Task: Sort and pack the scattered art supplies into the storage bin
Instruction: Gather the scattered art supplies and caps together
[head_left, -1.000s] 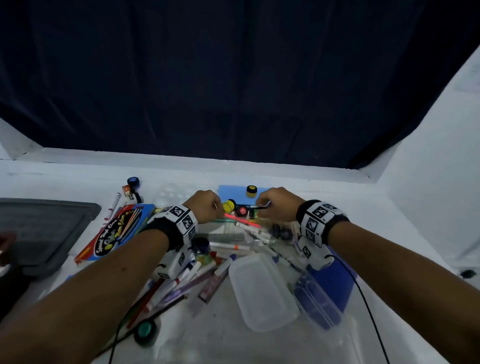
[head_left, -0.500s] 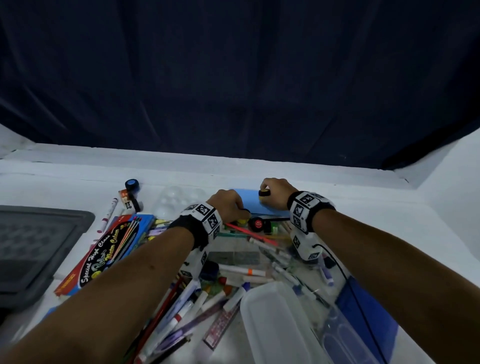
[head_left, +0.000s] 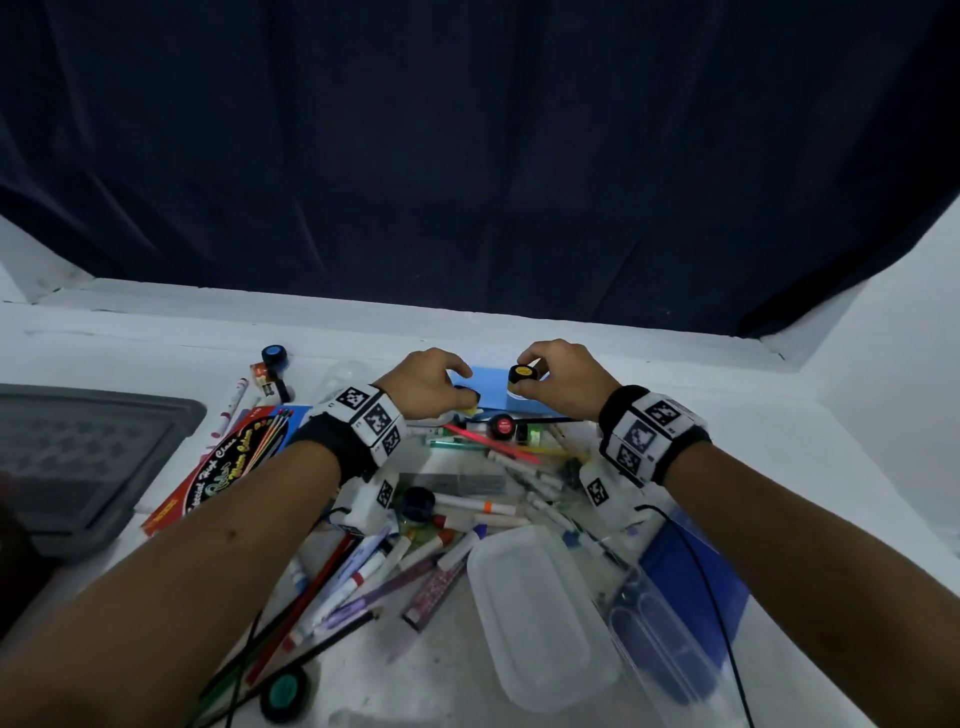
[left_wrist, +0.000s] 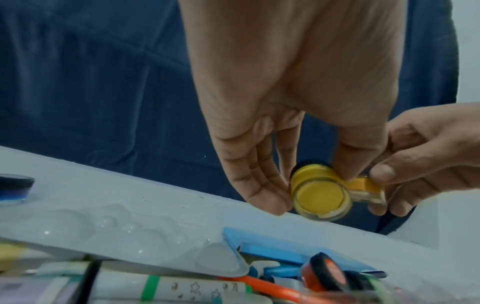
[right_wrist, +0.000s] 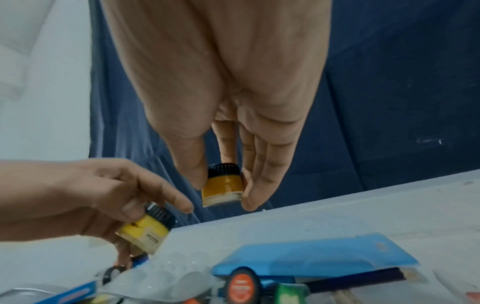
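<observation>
Left hand (head_left: 428, 382) pinches a pale-yellow paint pot (left_wrist: 320, 194) by its sides; right hand (head_left: 563, 371) grips an amber paint pot (right_wrist: 223, 185) likewise, both lifted just beyond the marker pile (head_left: 467, 499), presumably pairing like colours. Grey storage bin (head_left: 130, 415) lies well left of the left hand.

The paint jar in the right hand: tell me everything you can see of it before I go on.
The paint jar is a small round pot with clear walls, deep yellow-orange paint inside and a black ribbed screw cap bearing a yellow label on top. The cap is on. The right hand pinches it, thumb on one side and fingers on the other, holding it roughly upright in the air above the far end of the blue flat case. Nothing else touches it.
</observation>
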